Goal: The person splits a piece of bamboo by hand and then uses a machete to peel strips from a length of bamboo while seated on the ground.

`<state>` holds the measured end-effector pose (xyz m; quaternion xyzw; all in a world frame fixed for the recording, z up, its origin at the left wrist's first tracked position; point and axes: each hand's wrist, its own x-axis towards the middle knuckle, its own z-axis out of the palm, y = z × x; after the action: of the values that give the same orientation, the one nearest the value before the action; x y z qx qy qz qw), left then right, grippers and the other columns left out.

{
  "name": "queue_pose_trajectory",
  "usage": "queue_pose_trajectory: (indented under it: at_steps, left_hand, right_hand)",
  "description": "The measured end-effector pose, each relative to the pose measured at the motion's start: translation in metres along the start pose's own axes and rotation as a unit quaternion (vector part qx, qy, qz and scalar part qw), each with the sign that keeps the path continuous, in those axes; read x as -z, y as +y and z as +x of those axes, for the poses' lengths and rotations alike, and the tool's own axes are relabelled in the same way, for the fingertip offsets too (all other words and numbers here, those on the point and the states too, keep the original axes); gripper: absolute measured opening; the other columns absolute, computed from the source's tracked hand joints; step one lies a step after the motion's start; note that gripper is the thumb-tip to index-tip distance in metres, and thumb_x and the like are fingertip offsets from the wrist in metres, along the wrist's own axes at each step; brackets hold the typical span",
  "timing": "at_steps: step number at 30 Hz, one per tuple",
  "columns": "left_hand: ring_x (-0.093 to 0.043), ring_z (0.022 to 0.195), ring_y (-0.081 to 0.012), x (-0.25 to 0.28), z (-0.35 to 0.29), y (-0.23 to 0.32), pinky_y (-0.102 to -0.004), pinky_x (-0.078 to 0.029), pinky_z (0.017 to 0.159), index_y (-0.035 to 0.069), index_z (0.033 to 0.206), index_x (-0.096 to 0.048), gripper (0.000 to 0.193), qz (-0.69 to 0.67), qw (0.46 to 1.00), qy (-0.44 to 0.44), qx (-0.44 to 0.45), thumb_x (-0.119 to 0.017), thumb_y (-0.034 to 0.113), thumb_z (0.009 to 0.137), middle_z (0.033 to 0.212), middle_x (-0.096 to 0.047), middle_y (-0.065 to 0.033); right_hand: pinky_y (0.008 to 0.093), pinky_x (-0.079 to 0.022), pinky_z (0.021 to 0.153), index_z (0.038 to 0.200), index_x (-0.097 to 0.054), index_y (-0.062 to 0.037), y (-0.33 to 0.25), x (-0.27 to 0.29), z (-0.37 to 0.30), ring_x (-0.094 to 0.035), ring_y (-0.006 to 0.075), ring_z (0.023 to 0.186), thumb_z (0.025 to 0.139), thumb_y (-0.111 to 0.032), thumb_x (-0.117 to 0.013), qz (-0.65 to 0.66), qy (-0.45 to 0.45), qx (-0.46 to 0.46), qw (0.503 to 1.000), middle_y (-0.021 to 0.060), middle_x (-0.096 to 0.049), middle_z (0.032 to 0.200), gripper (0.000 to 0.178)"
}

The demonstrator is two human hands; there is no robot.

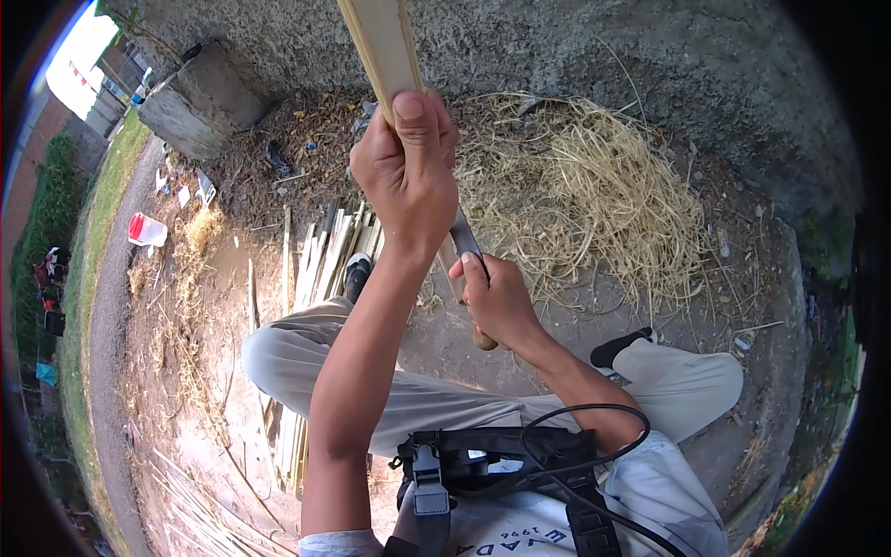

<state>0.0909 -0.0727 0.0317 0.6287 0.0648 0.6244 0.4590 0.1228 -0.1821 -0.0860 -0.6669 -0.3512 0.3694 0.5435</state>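
Note:
My left hand (408, 176) is closed round a long, flat, pale bamboo strip (381, 46), thumb along its face. The strip runs up out of the top of the view, and its lower end (453, 269) shows below the hand. Lower and to the right, my right hand (497, 292) grips a knife by its wooden handle, whose rounded end (484, 341) sticks out below the fist. The dark knife blade (467, 236) points up beside the strip, its upper part hidden behind my left hand and wrist. Whether blade and strip touch, I cannot tell.
A heap of thin bamboo shavings (631, 204) lies by the rough grey wall (594, 56). Split bamboo strips (320, 260) are stacked beside my left leg. A red-and-white container (147, 229) and a concrete block (200, 102) stand at the left. A black cable (585, 407) loops over my lap.

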Motion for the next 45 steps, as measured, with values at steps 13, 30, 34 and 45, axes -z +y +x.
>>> queue_pose_trajectory:
  at_steps: [13, 30, 34, 45]
  left_hand:
    - [-0.034, 0.051, -0.0049, 0.005, 0.001, 0.007, -0.0202, -0.026, 0.045, 0.002, 0.08, -0.05, 0.047, -0.018, 0.999, 0.024, 0.014, -0.044, 0.046, 0.097, 0.061, -0.04, 0.0009]
    - [-0.033, 0.05, -0.0047, 0.03, 0.01, 0.005, -0.0198, -0.025, 0.045, 0.002, 0.078, -0.048, 0.046, -0.045, 0.996, 0.073, 0.023, -0.043, 0.044, 0.098, 0.059, -0.04, 0.0009]
    - [-0.034, 0.05, -0.0058, 0.05, 0.009, 0.0, -0.0201, -0.026, 0.043, 0.004, 0.082, -0.048, 0.049, -0.036, 0.994, 0.086, 0.051, -0.047, 0.052, 0.093, 0.061, -0.04, 0.0008]
    - [-0.035, 0.05, -0.0049, 0.064, 0.012, -0.001, -0.0197, -0.026, 0.043, 0.003, 0.081, -0.048, 0.048, -0.062, 0.992, 0.098, 0.049, -0.043, 0.049, 0.095, 0.063, -0.04, 0.001]
  right_hand:
    - [0.0342, -0.039, 0.047, 0.085, -0.06, 0.0013, -0.005, -0.012, -0.002, -0.052, 0.0183, 0.046, 0.097, -0.019, -0.043, -0.075, 0.054, 0.13, 0.987, 0.0097, -0.052, 0.054, 0.029]
    - [0.0362, -0.042, 0.05, 0.084, -0.062, 0.0018, 0.026, -0.019, -0.004, -0.057, 0.0236, 0.047, 0.096, -0.021, -0.047, -0.061, -0.002, 0.088, 0.994, 0.0147, -0.057, 0.057, 0.029]
    - [0.039, -0.041, 0.049, 0.083, -0.061, 0.0019, 0.042, -0.021, 0.012, -0.055, 0.0276, 0.046, 0.096, -0.02, -0.048, -0.078, 0.006, 0.129, 0.989, 0.0145, -0.054, 0.052, 0.029]
    - [0.032, -0.033, 0.043, 0.086, -0.061, -0.0013, 0.025, -0.018, 0.01, -0.042, 0.0123, 0.041, 0.097, -0.022, -0.045, -0.102, -0.056, 0.046, 0.992, 0.0041, -0.045, 0.049, 0.029]
